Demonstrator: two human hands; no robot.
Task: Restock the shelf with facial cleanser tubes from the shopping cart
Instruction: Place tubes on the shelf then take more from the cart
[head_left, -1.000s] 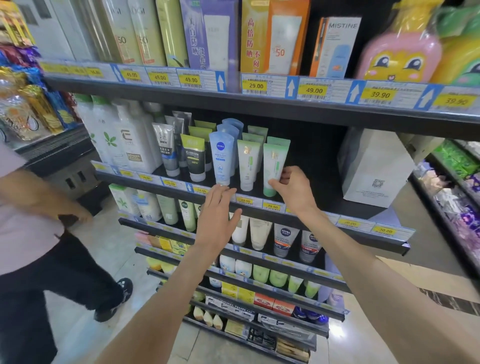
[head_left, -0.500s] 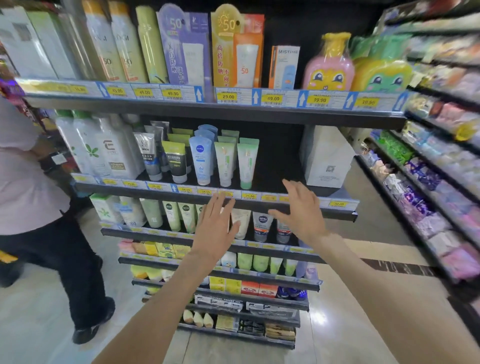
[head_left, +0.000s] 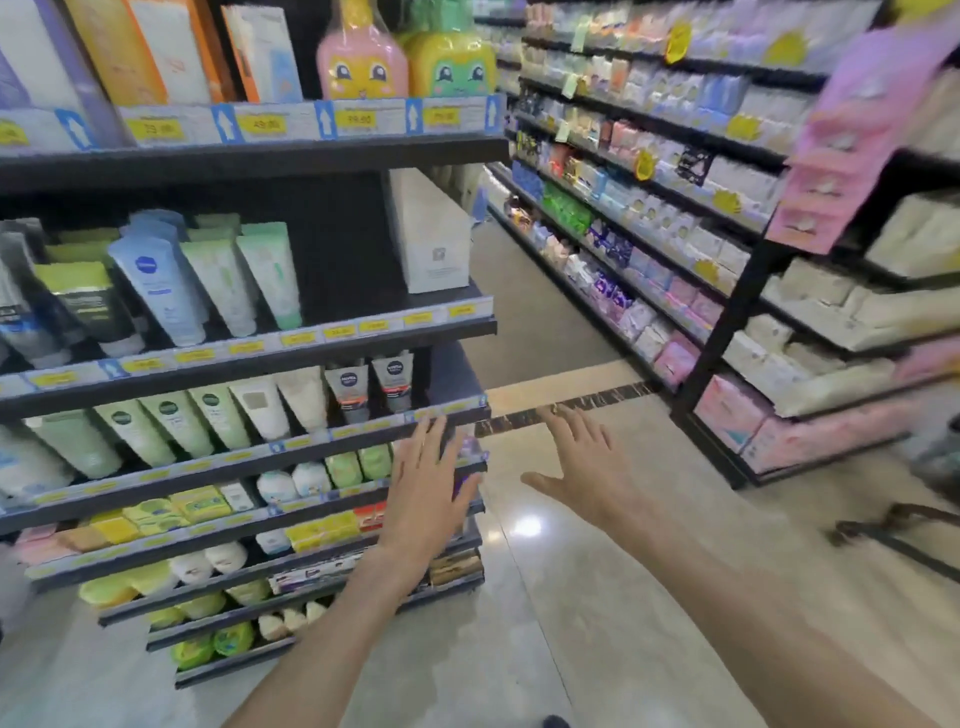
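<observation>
Both of the person's hands were out in front of them and empty. The left hand (head_left: 423, 483) had its fingers straight and spread, held in front of the right end of the shelf (head_left: 270, 358), level with its lower tiers and holding nothing; whether it brushed the shelf edge I could not tell. The right hand (head_left: 582, 467) was just as open, palm down over the bare aisle floor (head_left: 597, 597), clear of the shelving. The facial cleanser tubes (head_left: 244, 280) stood cap-down in a leaning row on the middle tier, well above and to the left of both hands, with a white box (head_left: 431, 228) at the far right end of the same tier. Dark metal bars, perhaps part of a cart (head_left: 904, 530), showed low at the right edge, blurred.
</observation>
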